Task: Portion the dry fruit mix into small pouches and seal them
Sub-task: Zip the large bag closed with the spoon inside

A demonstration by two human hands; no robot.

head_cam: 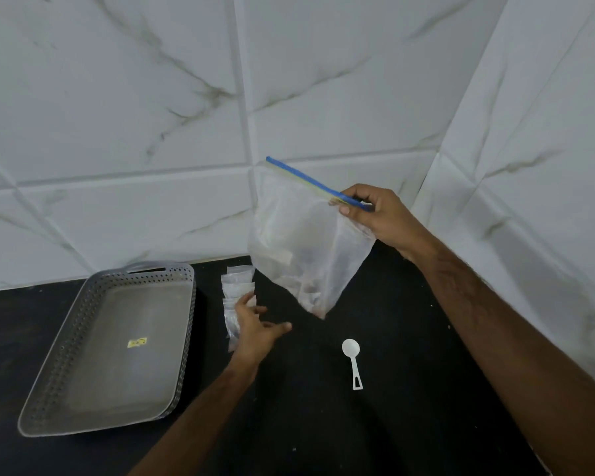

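My right hand (380, 214) pinches the blue zip strip of a large clear zip bag (299, 245) and holds it up above the black counter. The bag hangs tilted, its lower corner near the counter, with a small amount of dry fruit mix showing dimly inside. My left hand (258, 326) reaches over a pile of small clear pouches (237, 286) lying on the counter, with fingers spread and touching the pile. A white plastic scoop (352, 359) lies on the counter to the right of my left hand.
A grey perforated tray (66, 376) with a handle and a yellow sticker sits at the left on the black counter (375, 424). White marbled tiles form the back wall and the right wall, meeting in a corner behind the bag.
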